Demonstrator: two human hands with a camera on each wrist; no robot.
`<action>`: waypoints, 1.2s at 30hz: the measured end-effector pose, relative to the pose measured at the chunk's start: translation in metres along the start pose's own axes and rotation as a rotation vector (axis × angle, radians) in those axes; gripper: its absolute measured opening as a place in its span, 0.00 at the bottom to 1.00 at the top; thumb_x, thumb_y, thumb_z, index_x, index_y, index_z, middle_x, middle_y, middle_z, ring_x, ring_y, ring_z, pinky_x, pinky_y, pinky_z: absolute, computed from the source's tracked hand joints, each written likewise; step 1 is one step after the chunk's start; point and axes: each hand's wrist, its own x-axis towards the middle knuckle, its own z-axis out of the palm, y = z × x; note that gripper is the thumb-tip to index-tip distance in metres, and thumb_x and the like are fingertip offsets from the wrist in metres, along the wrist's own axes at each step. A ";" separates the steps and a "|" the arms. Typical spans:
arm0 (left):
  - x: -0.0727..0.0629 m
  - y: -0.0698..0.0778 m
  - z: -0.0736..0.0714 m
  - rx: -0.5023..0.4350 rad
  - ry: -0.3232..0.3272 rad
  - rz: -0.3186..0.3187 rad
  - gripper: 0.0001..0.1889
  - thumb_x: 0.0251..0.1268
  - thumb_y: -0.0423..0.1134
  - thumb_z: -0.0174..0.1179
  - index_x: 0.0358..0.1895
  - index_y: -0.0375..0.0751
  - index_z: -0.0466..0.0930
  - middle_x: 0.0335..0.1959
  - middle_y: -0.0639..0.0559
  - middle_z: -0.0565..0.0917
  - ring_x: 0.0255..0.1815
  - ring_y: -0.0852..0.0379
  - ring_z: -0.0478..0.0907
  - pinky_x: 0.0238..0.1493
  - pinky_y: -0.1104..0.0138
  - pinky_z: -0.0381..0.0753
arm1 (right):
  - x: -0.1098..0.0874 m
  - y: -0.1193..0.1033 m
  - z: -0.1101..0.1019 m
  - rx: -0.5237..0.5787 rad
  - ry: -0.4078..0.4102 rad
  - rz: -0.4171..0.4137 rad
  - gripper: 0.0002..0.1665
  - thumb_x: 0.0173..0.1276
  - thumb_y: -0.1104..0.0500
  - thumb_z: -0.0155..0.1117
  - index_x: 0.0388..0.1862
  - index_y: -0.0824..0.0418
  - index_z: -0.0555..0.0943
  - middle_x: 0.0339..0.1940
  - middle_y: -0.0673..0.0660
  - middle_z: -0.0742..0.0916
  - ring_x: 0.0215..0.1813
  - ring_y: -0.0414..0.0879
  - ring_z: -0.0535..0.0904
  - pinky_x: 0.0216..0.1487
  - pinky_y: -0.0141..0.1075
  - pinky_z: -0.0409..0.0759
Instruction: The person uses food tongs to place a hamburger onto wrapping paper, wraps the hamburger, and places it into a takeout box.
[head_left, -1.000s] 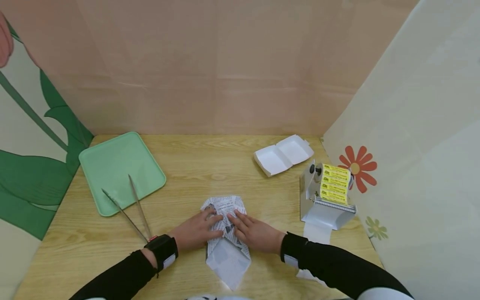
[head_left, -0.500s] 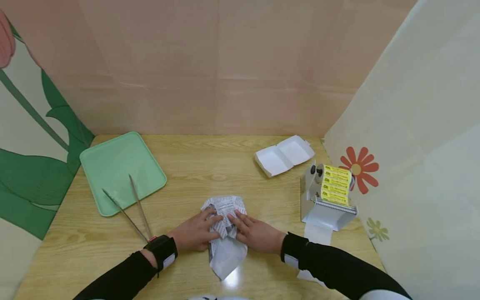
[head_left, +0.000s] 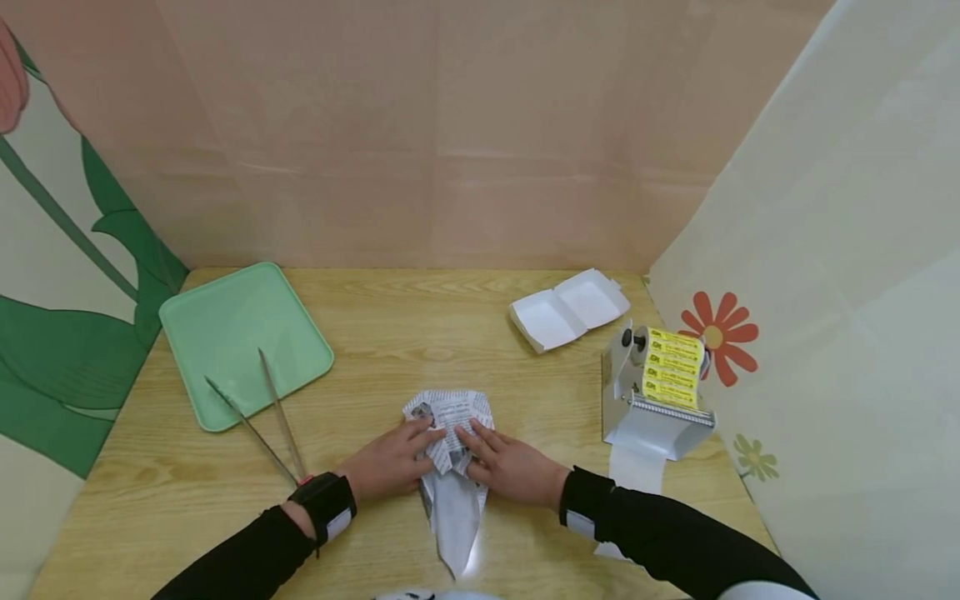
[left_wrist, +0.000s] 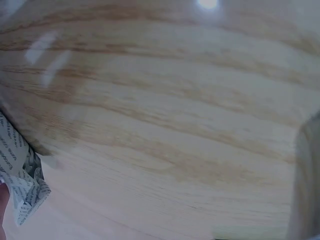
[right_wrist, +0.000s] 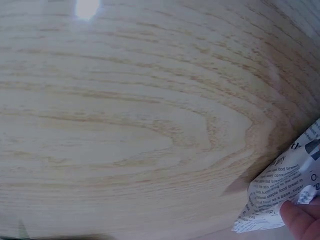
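Observation:
A bundle wrapped in newsprint-patterned paper [head_left: 459, 410] lies on the wooden table in the head view, its contents hidden. A narrow pointed flap of that paper [head_left: 457, 525] extends toward the person. My left hand [head_left: 386, 461] presses the bundle's left side with fingers spread fairly straight. From the right, my right hand [head_left: 519, 472] rests its extended fingers on top, thumb by the base of the flap. In the left wrist view only a corner of the printed paper [left_wrist: 20, 175] shows at the edge. Fingertips touch the paper [right_wrist: 280, 192] in the right wrist view.
A green tray [head_left: 240, 325] stands at the left with metal tongs [head_left: 281, 417] leaning over its near edge. An open white box [head_left: 570, 310] sits at the back right. Nearer on the right is a dispenser [head_left: 656, 421] with a roll of yellow labels [head_left: 672, 367].
The near paper flap has gone from a broad shape to a narrow, pointed one as its sides are drawn inward. Both hands have stayed at the bundle's sides, the thumbs shifting slightly inward.

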 end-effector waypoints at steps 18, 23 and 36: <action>0.004 -0.004 -0.011 -0.159 -0.063 -0.122 0.08 0.68 0.41 0.59 0.46 0.45 0.78 0.65 0.47 0.75 0.65 0.48 0.71 0.59 0.59 0.74 | 0.000 0.022 -0.006 0.516 0.032 0.094 0.08 0.64 0.60 0.60 0.38 0.59 0.85 0.75 0.59 0.65 0.72 0.55 0.63 0.57 0.37 0.76; 0.007 -0.004 -0.012 -0.167 -0.087 -0.115 0.06 0.66 0.40 0.60 0.44 0.48 0.77 0.64 0.46 0.75 0.62 0.47 0.73 0.58 0.57 0.75 | 0.000 0.024 -0.006 0.563 0.047 0.104 0.12 0.65 0.62 0.58 0.43 0.62 0.86 0.74 0.59 0.67 0.72 0.54 0.64 0.59 0.37 0.74; 0.011 -0.005 -0.014 -0.258 -0.069 -0.167 0.04 0.60 0.39 0.66 0.35 0.47 0.80 0.61 0.46 0.75 0.58 0.49 0.75 0.53 0.61 0.77 | 0.003 0.031 -0.006 0.839 0.055 0.210 0.19 0.72 0.63 0.52 0.58 0.64 0.81 0.73 0.54 0.70 0.70 0.47 0.66 0.63 0.40 0.72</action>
